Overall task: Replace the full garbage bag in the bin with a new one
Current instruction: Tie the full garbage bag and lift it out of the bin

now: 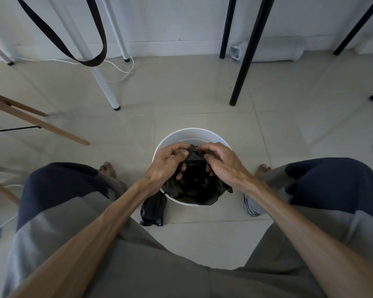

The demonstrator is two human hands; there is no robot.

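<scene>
Tiled floor w/ bin (177, 135): both hands (194, 163) pinching black bag (194, 186) top.

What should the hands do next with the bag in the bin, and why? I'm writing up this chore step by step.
Probably finish knotting the top. Both the left hand and right hand pinch the gathered mouth of the black bag, which sits in the white bin unlifted. The folded spare bag waits on the floor beside it.

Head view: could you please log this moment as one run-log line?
left hand + right hand: pinching black bag top | bag: in white bin | folded black bag: floor beside bin
</scene>
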